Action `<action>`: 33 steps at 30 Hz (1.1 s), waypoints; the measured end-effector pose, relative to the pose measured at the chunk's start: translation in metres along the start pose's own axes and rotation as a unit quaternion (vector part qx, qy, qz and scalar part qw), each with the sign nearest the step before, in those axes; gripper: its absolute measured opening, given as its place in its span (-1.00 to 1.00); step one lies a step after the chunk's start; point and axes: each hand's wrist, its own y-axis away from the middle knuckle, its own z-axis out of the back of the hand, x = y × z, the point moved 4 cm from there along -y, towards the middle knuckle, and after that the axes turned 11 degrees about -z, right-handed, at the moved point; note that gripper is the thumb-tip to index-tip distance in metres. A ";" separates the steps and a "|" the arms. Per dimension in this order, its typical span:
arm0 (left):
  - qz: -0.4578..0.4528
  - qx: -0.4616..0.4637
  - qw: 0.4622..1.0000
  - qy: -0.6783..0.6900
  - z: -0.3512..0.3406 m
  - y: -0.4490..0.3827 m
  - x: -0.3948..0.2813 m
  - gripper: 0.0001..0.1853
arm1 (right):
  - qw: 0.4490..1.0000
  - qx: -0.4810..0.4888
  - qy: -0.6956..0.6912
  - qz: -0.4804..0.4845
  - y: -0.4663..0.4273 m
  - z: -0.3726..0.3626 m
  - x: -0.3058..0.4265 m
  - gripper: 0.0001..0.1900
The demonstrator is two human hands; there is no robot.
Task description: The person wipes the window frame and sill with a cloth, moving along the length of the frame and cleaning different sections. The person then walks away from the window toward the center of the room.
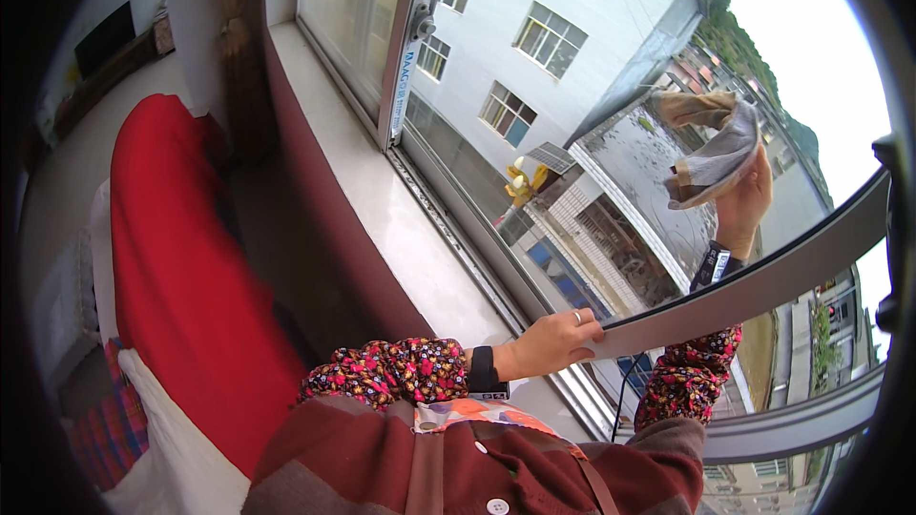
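My left hand (554, 345), with a ring on one finger and a black band at the wrist, grips the edge of the sliding window's metal frame (715, 307). My right arm reaches round the outer side of that frame. Seen through the glass, my right hand (744, 193) is raised and holds a crumpled grey and tan cloth (719, 150) at the pane. Patterned sleeve covers are on both forearms. Part of the right forearm is hidden behind the frame.
A pale windowsill (358, 172) and a metal window track (458, 243) run diagonally beside me. Another sliding pane (351, 21) with a latch (424, 21) stands further along. Red fabric (186, 265) lies at the left; a curtain (240, 71) hangs near the wall. Buildings stand outside.
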 end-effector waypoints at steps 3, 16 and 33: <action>-0.008 -0.028 0.999 -0.030 -0.002 -0.006 0.000 -0.82 | 0.991 0.083 0.082 0.066 0.004 -0.049 -0.018 -0.47; -0.029 -0.046 0.997 -0.057 -0.004 -0.009 0.006 -0.83 | 0.809 0.326 0.389 -0.296 0.102 -0.031 -0.258 -0.62; -0.005 -0.038 0.998 -0.042 0.004 -0.007 0.011 -0.82 | 0.866 0.290 0.332 -0.239 -0.010 -0.076 -0.376 -0.54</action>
